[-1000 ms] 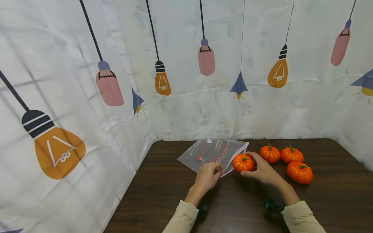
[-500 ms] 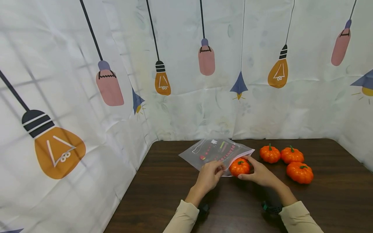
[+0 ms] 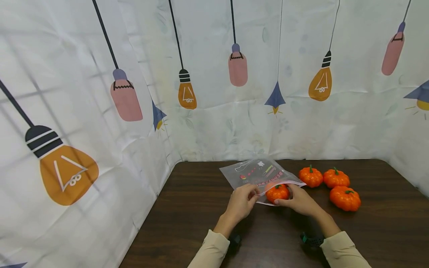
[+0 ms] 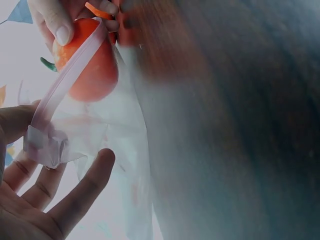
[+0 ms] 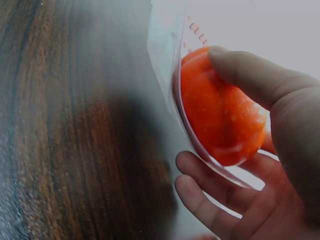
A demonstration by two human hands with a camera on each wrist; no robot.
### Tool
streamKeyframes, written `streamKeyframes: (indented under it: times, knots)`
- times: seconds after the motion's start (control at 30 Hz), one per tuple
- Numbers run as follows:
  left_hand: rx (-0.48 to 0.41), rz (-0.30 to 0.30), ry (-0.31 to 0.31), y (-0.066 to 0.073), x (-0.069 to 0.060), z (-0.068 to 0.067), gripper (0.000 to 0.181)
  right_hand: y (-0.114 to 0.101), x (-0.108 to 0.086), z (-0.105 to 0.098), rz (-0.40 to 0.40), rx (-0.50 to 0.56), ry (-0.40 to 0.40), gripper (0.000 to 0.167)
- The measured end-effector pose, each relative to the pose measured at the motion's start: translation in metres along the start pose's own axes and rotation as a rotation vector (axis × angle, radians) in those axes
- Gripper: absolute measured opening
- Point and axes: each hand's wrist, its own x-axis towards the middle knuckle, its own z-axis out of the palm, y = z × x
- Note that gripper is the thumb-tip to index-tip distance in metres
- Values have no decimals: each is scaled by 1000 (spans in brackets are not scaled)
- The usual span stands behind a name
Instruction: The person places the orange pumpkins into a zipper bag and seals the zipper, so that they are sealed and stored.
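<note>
In the head view, my right hand (image 3: 301, 201) grips a small orange toy pumpkin (image 3: 277, 192) with a green stem. The pumpkin sits partly inside the mouth of a clear, printed zip bag (image 3: 246, 175) with a pale pink edge. My left hand (image 3: 240, 203) pinches the near corner of that mouth. Seen from the left wrist, the pink edge (image 4: 70, 75) crosses in front of the pumpkin. The right wrist view has my thumb on one side of the pumpkin and fingers on the other, some of them outside the bag's edge.
Several more orange pumpkins stand at the right: one at the back (image 3: 310, 176), one beside it (image 3: 335, 178), and one nearer (image 3: 344, 198). All rest on a dark wooden table (image 3: 174, 223). A white curtain (image 3: 214, 130) printed with lamps hangs behind it.
The pumpkin has moved left from beside the bag's opening to partly within it. The bag has slid to the right, its edge lying over my right fingers. The other pumpkins have not moved.
</note>
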Motion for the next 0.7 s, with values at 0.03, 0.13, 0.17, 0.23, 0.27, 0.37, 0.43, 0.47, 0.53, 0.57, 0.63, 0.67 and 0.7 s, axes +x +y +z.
streamKeyframes:
  times: [0.03,0.13,0.17,0.23,0.27,0.37,0.43,0.47,0.53,0.57,0.63,0.67,0.7]
  knots:
    - [6,-6,2,0,0,0,7,0,0,0,1,-6,2,87]
    - [26,-26,-2,1,0,1,9,1,0,2,10,-20,13,89]
    - [30,-31,-6,1,0,2,9,2,0,2,13,-28,17,89]
    - [37,-41,-21,2,-1,2,9,3,0,3,19,-41,24,87]
    - [38,-45,-28,3,-1,3,9,3,0,3,25,-46,29,86]
    - [27,-58,-51,4,-1,3,9,3,0,3,20,-55,27,82]
    - [20,-67,-59,4,-1,4,9,2,0,1,8,-46,7,79]
    - [16,-71,-59,4,-2,4,9,2,-1,0,2,-37,-6,76]
    - [13,-77,-61,4,-2,5,9,1,-2,-4,-6,-8,-41,69]
    - [10,-82,-62,4,-2,5,9,1,-2,-6,0,12,-61,65]
    - [6,-87,-65,4,-2,5,8,0,-4,-9,15,32,-85,58]
    - [4,-88,-65,4,-2,5,8,-1,-5,-10,24,40,-88,55]
    - [3,-88,-67,4,-2,5,8,-1,-6,-11,31,41,-87,53]
